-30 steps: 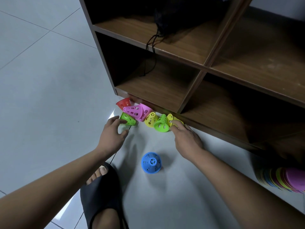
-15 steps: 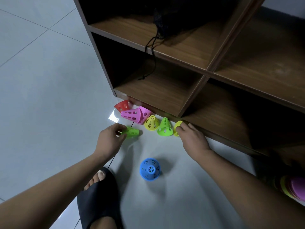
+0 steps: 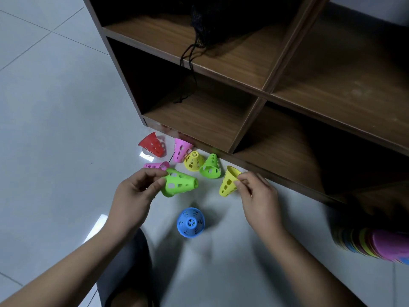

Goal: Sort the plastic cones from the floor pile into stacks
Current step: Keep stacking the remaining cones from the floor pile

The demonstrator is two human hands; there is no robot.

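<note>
At the centre of the frame, on the grey floor (image 3: 55, 129) before the wooden shelf unit (image 3: 243, 69), your left hand (image 3: 135, 196) holds a green cone (image 3: 179, 183) on its side, the grip pinching its wide rim between thumb and fingertips. Just to the right, your right hand (image 3: 257, 196) has its grip closed on the rim of a yellow cone (image 3: 228, 182), whose narrow end tilts down and left. Both cones look lifted off the floor, and neither is yet nested on anything.

Above your hands, along the foot of the shelf unit, the loose pile is small: a red cone (image 3: 152, 144), a pink cone (image 3: 181, 149), a second yellow cone (image 3: 194, 160) and a second green cone (image 3: 210, 166), close together. A lying pink cone (image 3: 156, 166) sits partly hidden behind your left fingers. Below your hands, a blue cone (image 3: 190, 222) stands alone, narrow end up.

At the lower right edge a long mixed-colour stack (image 3: 371, 244) lies on its side, blurred and half in shadow.

Judging from that, you are well into the job: most cones seem already stacked. What remains is the pair in your hands, the five loose ones by the shelf unit, and perhaps the single blue cone, which has nothing on it.
</note>
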